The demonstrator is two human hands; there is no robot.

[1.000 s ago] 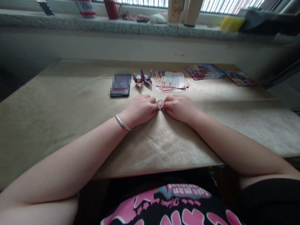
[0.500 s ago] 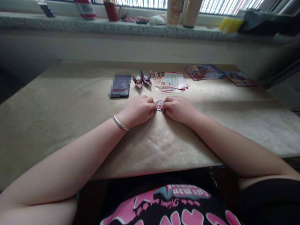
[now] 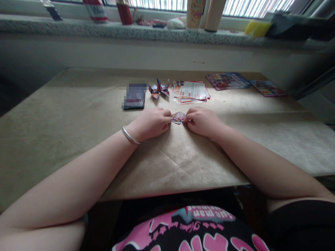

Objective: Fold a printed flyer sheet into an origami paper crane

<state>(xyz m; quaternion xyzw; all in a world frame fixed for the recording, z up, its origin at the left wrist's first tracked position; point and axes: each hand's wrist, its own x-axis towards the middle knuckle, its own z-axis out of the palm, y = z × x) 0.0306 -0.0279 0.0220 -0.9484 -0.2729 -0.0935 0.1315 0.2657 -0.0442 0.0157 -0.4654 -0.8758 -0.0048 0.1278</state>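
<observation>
Small folded paper (image 3: 178, 117) lies on the table (image 3: 167, 157), out in front of the person and between both hands, its printed side showing. Left hand (image 3: 154, 122) is palm down, fingers curled nearly closed, tips at the paper's left corner; thumb mostly hidden, so how firm the hold is, can't tell. Right hand (image 3: 202, 120) pinches the opposite corner, thumb and index together with hardly any gap, other fingers tucked under. One hand per side probably makes sense for spreading even tension and steadying a piece this small; leaving the middle uncovered likely helps the person see the creases. Forearms angle in from both sides, likely for support. Two folded paper figures (image 3: 159, 89) stand just beyond the hands, next to the phone (image 3: 134, 97), seemingly out of the working spot yet in sight. Loose cards (image 3: 193, 90) sit right of the figures, within easy reach; more printed cards (image 3: 230, 80) lie farther right, apparently set aside.
</observation>
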